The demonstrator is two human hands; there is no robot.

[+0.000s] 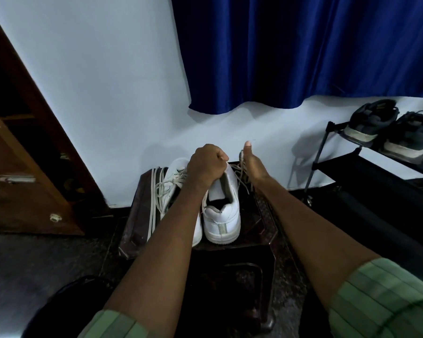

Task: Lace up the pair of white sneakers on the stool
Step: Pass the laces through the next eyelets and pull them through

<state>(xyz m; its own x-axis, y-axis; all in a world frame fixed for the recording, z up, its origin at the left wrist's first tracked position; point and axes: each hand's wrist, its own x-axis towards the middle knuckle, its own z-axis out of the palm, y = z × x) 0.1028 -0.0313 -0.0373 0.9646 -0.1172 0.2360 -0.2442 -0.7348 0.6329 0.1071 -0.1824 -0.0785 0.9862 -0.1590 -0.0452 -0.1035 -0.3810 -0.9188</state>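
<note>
Overhead, a blue curtain hangs against a pale wall, its hem ending well above the floor. A brown wooden door leans across the left side, and a black shoe rack at right carries a pair of dark shoes on its top shelf.

Between them, against the wall, stands a dark stool holding the two white sneakers. They sit side by side, touching, long axes running away from the camera, heels nearest and toes toward the wall. The right sneaker shows its heel tab and open collar. The left sneaker is partly hidden behind the left forearm, its loose laces spilling over its side toward flat pale strips lying along the stool's left edge.

Both arms reach forward from rolled green sleeves. The left hand is clenched into a fist at the front of the right sneaker's opening, gripping the upper there; whether it also holds a lace cannot be told. The right hand is raised just beside that shoe, thumb pointing up, pinching a lace end that trails down toward the eyelets.
</note>
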